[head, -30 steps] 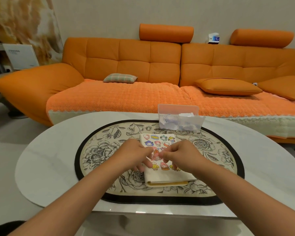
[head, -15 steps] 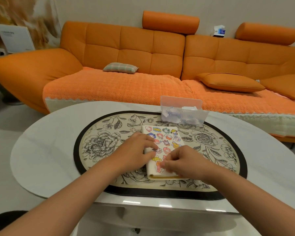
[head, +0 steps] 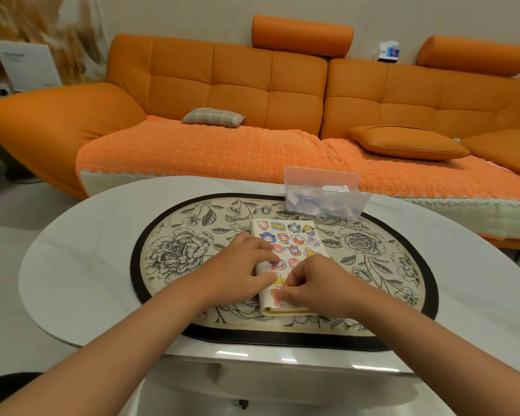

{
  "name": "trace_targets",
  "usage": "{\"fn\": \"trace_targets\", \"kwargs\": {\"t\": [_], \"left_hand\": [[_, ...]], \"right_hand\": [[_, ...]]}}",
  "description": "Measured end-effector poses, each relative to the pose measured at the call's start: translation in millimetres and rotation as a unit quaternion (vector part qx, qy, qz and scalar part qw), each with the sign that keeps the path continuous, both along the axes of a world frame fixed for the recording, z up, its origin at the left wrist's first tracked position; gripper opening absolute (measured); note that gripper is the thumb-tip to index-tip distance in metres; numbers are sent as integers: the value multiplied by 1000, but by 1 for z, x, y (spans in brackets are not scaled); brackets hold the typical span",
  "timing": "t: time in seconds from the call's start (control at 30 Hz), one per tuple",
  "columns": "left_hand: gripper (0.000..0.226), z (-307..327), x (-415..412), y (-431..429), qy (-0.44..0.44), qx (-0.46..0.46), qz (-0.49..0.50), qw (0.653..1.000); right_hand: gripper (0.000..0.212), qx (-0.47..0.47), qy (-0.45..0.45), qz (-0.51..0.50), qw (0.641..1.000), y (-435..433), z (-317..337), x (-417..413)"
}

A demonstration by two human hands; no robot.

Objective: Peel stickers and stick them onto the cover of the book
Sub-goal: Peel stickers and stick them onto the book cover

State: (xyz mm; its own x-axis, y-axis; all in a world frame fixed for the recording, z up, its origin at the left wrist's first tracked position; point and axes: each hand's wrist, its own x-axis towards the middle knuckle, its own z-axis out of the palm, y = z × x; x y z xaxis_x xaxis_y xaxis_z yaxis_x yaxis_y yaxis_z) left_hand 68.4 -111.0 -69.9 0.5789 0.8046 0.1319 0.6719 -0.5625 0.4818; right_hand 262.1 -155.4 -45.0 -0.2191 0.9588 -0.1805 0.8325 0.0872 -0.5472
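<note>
A cream book (head: 285, 235) lies flat on a floral oval mat (head: 177, 244), its cover carrying several cartoon stickers. My left hand (head: 240, 265) rests flat on the book's left edge, fingers spread over the cover. My right hand (head: 315, 283) is on the near right part of the cover, thumb and forefinger pressed on a red-orange sticker (head: 278, 297) near the book's front corner. The book's lower right part is hidden under this hand.
A clear plastic box (head: 321, 193) with paper scraps stands just behind the book on the mat's far edge. The mat lies on a white oval table (head: 72, 265). An orange sofa (head: 252, 94) with cushions runs behind the table.
Both hands have come down from above the middle of the cover onto the book. The right hand has moved toward the near edge and now presses a sticker there.
</note>
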Motion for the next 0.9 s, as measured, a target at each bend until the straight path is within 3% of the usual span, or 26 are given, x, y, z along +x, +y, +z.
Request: {"fn": "trace_targets", "kwargs": {"t": [0.23, 0.33, 0.43, 0.67, 0.77, 0.9], "left_hand": [[56, -4, -1, -5, 35, 17, -1, 999], [56, -4, 0, -7, 33, 24, 9, 999], [54, -7, 1, -9, 20, 32, 25, 999], [33, -23, -1, -18, -78, 136, 22, 987], [18, -23, -6, -27, -75, 192, -29, 978], [23, -23, -17, -35, -33, 219, -89, 971]], "right_hand": [[26, 68, -92, -16, 993, -6, -1, -8], [43, 127, -163, -29, 978, -8, 0, -9], [52, 133, -129, -27, 982, -10, 0, -2], [22, 240, -93, 103, 961, -26, -19, 15], [30, 286, -110, 140, 941, -32, -28, 25], [26, 315, -135, 162, 925, -37, -37, 29]]}}
